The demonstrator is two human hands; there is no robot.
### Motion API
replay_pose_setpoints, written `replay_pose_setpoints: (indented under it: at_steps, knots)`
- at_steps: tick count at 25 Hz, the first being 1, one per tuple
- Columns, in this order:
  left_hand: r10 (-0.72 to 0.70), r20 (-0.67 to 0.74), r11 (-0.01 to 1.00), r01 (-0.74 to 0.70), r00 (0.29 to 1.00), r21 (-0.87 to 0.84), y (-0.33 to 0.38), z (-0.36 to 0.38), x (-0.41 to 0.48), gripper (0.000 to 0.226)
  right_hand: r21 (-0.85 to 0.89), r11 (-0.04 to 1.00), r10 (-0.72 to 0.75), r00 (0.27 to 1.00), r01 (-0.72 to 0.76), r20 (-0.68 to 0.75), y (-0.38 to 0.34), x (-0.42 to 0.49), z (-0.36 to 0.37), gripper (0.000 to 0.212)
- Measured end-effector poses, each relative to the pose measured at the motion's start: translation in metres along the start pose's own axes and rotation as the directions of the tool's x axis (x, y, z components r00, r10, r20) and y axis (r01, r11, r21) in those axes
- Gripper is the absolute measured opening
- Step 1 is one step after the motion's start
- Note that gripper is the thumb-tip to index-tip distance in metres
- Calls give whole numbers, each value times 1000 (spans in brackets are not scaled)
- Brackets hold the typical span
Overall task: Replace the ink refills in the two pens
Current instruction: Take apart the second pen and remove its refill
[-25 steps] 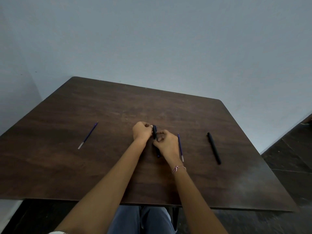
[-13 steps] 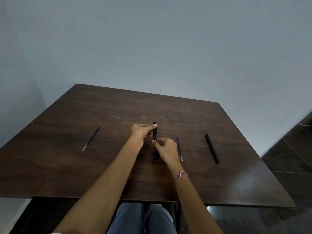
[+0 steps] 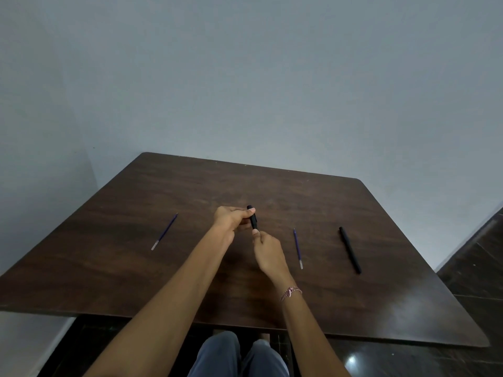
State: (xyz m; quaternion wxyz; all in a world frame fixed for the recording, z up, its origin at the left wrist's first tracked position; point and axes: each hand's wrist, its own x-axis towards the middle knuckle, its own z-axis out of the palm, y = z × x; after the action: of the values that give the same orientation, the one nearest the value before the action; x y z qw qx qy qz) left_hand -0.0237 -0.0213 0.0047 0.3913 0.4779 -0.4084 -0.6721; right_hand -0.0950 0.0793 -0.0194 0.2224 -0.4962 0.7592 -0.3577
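clearly both hands grasp the slim black plastic pen (image 3: pixel 253 220): left hand (image 3: pixel 231 220) pinching its far end, right hand (image 3: pixel 268 250) its near end, long axis pointing away.

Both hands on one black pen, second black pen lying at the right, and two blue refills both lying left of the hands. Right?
Not quite. In the head view only one blue refill lies left of the hands; the other refill lies right of them, between the right hand and the second black pen. The left hand and right hand do hold one black pen.
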Motion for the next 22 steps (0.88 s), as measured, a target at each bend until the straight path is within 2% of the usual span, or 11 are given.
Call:
replay_pose_setpoints:
  at_steps: [3, 6, 9, 12, 17, 22]
  knots:
    - [-14, 13, 999, 15, 1000, -41, 4, -3, 0, 9, 251, 957, 130, 988, -148, 84, -10, 2, -3, 40]
    - [25, -146, 983, -51, 989, -178, 39, -30, 17, 20, 501, 821, 182, 957, -273, 224, 0, -9, 7, 40]
    - [116, -197, 984, -140, 974, -111, 65, -53, 28, 27, 616, 735, 187, 958, -284, 219, 19, -18, 11, 42]
    - [79, -137, 997, -76, 987, 26, 52, -48, 21, 32, 577, 775, 221, 966, -258, 135, 17, -7, 5, 41]
    - [18, -133, 997, -9, 991, 72, 22, -44, 26, 28, 430, 892, 133, 990, -143, 54, 19, 5, -2, 40]
    - [-1, -190, 932, 70, 982, 355, 4, -45, 36, 21, 406, 913, -5, 997, 39, -83, 23, 16, -1, 23]
